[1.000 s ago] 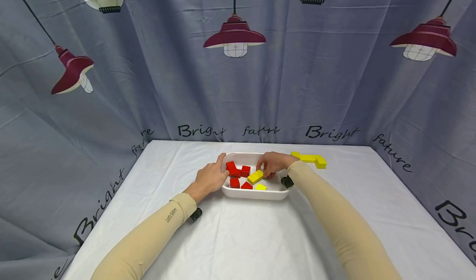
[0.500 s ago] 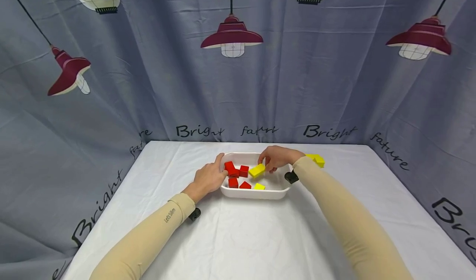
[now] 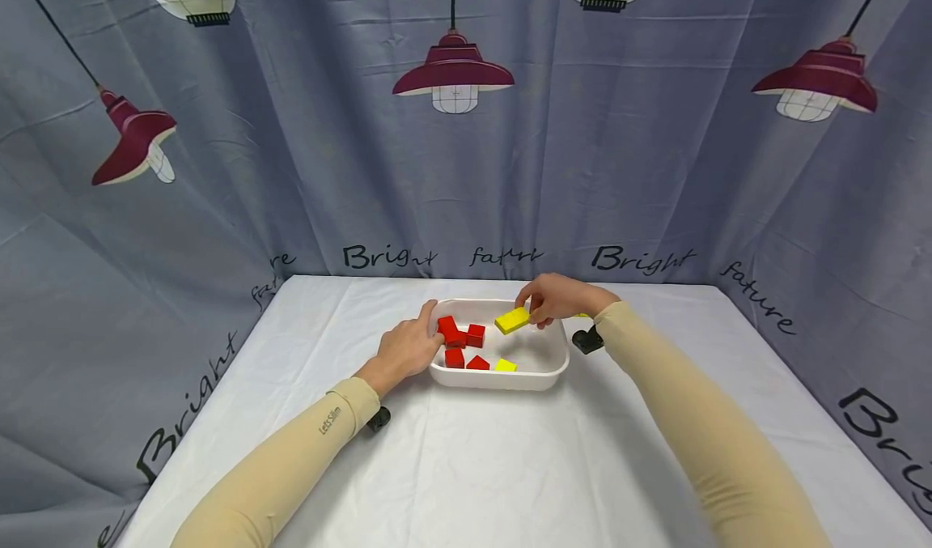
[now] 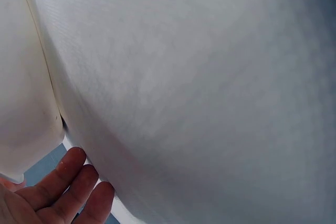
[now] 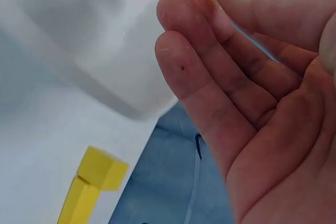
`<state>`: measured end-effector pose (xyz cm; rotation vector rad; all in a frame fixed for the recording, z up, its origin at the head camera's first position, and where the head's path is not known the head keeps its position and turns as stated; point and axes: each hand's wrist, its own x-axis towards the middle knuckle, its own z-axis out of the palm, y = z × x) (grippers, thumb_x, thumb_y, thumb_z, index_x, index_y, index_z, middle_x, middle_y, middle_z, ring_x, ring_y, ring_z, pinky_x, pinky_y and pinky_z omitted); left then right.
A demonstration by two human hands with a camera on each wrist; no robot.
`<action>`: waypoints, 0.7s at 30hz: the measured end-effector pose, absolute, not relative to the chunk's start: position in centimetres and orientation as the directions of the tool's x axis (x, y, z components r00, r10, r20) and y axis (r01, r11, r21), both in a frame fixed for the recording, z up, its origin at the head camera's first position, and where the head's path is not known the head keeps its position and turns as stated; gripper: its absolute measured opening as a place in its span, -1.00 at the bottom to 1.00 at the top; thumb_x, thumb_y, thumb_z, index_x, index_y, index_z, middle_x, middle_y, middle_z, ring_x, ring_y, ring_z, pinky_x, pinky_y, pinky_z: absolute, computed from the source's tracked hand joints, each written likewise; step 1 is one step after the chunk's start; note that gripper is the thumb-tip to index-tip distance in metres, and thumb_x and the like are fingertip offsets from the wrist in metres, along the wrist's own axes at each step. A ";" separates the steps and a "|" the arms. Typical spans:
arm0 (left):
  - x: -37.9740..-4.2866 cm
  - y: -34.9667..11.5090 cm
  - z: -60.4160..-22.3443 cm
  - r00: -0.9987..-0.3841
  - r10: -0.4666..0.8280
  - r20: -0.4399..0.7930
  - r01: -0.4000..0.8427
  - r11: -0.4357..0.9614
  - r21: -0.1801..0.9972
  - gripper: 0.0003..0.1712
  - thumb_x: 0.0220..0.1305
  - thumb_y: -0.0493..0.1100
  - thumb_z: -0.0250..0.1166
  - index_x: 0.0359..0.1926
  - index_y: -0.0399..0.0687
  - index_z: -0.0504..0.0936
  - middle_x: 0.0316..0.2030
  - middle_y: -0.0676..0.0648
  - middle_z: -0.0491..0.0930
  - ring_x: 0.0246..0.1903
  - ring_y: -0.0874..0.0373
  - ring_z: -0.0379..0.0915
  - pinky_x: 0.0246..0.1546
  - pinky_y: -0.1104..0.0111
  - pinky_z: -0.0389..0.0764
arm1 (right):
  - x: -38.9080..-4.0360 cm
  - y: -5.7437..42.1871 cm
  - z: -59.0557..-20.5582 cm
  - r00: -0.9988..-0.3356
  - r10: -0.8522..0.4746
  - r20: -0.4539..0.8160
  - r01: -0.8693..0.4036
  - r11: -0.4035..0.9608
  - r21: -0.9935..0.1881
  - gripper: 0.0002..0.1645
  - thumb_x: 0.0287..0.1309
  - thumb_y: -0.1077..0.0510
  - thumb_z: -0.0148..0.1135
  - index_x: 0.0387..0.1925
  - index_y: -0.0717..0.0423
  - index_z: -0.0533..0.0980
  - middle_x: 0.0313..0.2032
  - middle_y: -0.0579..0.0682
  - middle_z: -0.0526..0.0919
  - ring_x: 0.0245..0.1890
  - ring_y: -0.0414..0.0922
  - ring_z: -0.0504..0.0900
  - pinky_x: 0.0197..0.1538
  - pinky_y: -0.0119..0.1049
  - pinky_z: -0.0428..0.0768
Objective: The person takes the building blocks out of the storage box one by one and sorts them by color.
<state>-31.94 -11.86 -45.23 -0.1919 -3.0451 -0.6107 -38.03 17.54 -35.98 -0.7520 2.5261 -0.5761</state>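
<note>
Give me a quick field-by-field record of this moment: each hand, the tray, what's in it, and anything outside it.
right hand: pinches a yellow block, held above the far part of the tray
left hand: rests on the tray's left rim, fingers relaxed
tray: white, on the white tablecloth
in tray: red blocks on the left, one small yellow piece near the front
outside tray: yellow blocks on the cloth to the right, seen from the right wrist
backdrop: grey curtain with lamp prints
</note>
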 end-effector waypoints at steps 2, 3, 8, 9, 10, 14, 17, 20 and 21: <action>-32.0 -11.9 -45.3 -0.992 0.115 0.055 0.127 0.916 0.381 -0.22 0.37 0.10 0.01 0.56 0.16 0.04 0.02 -0.17 0.66 -0.11 -0.02 0.61 -0.21 0.06 0.60 | -38.0 18.0 -35.7 -0.765 -0.580 -0.282 -0.399 0.769 -0.499 -0.59 0.24 0.31 0.29 0.13 0.16 0.58 -0.21 0.18 0.73 -0.32 0.05 0.70 -0.19 -0.31 0.67; -32.0 -11.9 -45.3 -0.992 0.116 0.056 0.128 0.915 0.382 -0.21 0.37 0.10 0.01 0.56 0.16 0.04 0.02 -0.17 0.66 -0.11 -0.02 0.61 -0.21 0.06 0.60 | -38.0 18.2 -35.6 -0.770 -0.575 -0.278 -0.397 0.772 -0.497 -0.58 0.24 0.30 0.30 0.15 0.16 0.58 -0.20 0.20 0.73 -0.33 0.02 0.70 -0.18 -0.30 0.67; -32.0 -12.0 -45.3 -0.991 0.121 0.059 0.134 0.915 0.380 -0.22 0.37 0.10 0.00 0.56 0.16 0.04 0.03 -0.18 0.66 -0.12 -0.02 0.62 -0.21 0.05 0.60 | -38.0 19.5 -34.9 -0.793 -0.550 -0.262 -0.375 0.780 -0.501 -0.55 0.25 0.29 0.28 0.19 0.17 0.55 -0.17 0.22 0.71 -0.33 -0.04 0.68 -0.13 -0.23 0.68; -32.0 -12.0 -45.3 -0.991 0.123 0.061 0.136 0.915 0.379 -0.22 0.37 0.10 0.00 0.56 0.16 0.04 0.02 -0.18 0.66 -0.13 -0.02 0.62 -0.22 0.06 0.60 | -38.0 19.8 -34.8 -0.797 -0.547 -0.258 -0.373 0.780 -0.502 -0.54 0.25 0.29 0.28 0.19 0.18 0.54 -0.18 0.21 0.72 -0.32 -0.04 0.69 -0.11 -0.19 0.68; -32.0 -12.0 -45.3 -0.990 0.124 0.061 0.138 0.916 0.377 -0.22 0.37 0.10 0.00 0.55 0.16 0.03 0.01 -0.18 0.66 -0.14 -0.02 0.62 -0.23 0.06 0.60 | -38.0 20.0 -34.7 -0.799 -0.544 -0.254 -0.370 0.779 -0.507 -0.54 0.25 0.30 0.27 0.19 0.19 0.54 -0.18 0.21 0.71 -0.31 -0.03 0.69 -0.09 -0.16 0.69; -32.0 -12.0 -45.3 -0.990 0.128 0.062 0.142 0.916 0.374 -0.22 0.37 0.10 0.00 0.55 0.15 0.04 -0.01 -0.18 0.67 -0.16 -0.02 0.61 -0.25 0.07 0.60 | -38.1 21.2 -34.7 -0.808 -0.540 -0.237 -0.367 0.775 -0.515 -0.53 0.25 0.30 0.26 0.20 0.24 0.53 -0.22 0.17 0.72 -0.32 0.01 0.67 -0.06 -0.06 0.68; -32.0 -12.0 -45.3 -0.990 0.127 0.060 0.141 0.916 0.375 -0.22 0.36 0.10 0.00 0.55 0.16 0.04 0.00 -0.17 0.66 -0.15 -0.02 0.60 -0.24 0.06 0.60 | -38.1 22.0 -34.9 -0.815 -0.531 -0.231 -0.357 0.775 -0.521 -0.52 0.25 0.29 0.27 0.20 0.27 0.52 -0.22 0.17 0.74 -0.32 0.02 0.68 -0.09 -0.09 0.68; -32.0 -11.9 -45.2 -0.990 0.126 0.056 0.138 0.915 0.380 -0.22 0.36 0.10 0.00 0.55 0.16 0.04 0.02 -0.17 0.66 -0.12 -0.03 0.61 -0.22 0.05 0.60 | -38.1 22.9 -34.9 -0.827 -0.513 -0.232 -0.333 0.779 -0.532 -0.53 0.26 0.29 0.27 0.20 0.29 0.52 -0.22 0.16 0.74 -0.32 0.00 0.70 -0.10 -0.13 0.69; -32.0 -11.9 -45.2 -0.991 0.125 0.054 0.137 0.914 0.381 -0.22 0.36 0.10 0.00 0.55 0.16 0.04 0.03 -0.17 0.66 -0.12 -0.03 0.61 -0.20 0.04 0.60 | -38.1 23.1 -35.0 -0.831 -0.506 -0.232 -0.324 0.779 -0.536 -0.53 0.26 0.29 0.27 0.20 0.30 0.52 -0.22 0.16 0.74 -0.32 -0.01 0.70 -0.11 -0.15 0.70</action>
